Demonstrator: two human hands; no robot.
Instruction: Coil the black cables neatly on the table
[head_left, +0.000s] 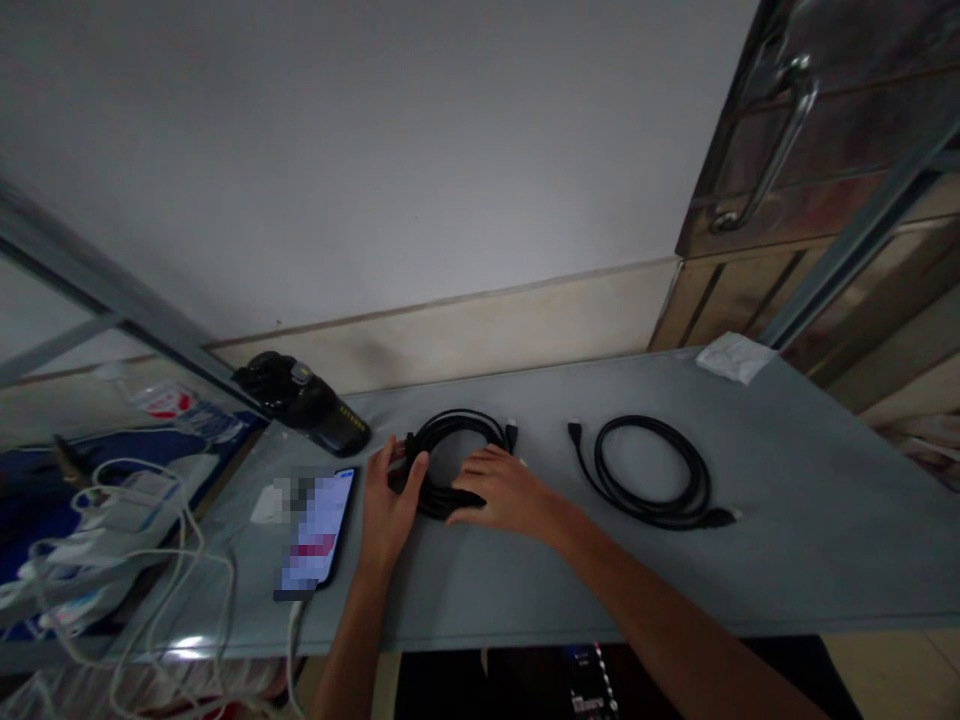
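Observation:
A coiled black cable lies on the grey table in front of me. My left hand grips the coil's left side, thumb hooked over the strands. My right hand rests on the coil's near right part, fingers curled down onto the cable. A second coiled black cable, with its plugs sticking out, lies apart to the right, untouched.
A phone with a lit screen lies left of my hands, a white cord running off the table edge. A black handheld device sits at the back left. White cables and chargers pile at far left. A white packet lies at the back right.

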